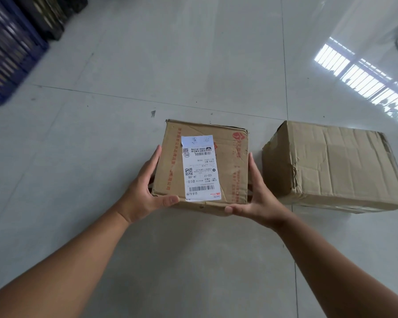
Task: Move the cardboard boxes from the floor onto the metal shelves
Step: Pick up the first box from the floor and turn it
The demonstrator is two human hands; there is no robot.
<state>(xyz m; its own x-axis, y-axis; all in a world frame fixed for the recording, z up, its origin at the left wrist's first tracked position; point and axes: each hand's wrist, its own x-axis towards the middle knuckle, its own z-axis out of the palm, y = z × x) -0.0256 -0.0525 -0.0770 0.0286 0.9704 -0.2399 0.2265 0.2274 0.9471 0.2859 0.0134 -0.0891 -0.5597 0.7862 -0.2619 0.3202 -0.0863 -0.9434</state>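
A small cardboard box [230, 166] with a white shipping label on top sits in the middle of the view, on or just above the grey floor. My left hand [145, 191] presses its left side, thumb across the near edge. My right hand [257, 198] clasps its right side, thumb under the near corner. A larger, crumpled cardboard box [340, 166] lies on the floor just to the right, a narrow gap away. No metal shelves are in view.
Dark blue and black slatted plastic crates [12, 49] stand at the top left. The floor [193, 53] is glossy grey tile with a bright window reflection at the right.
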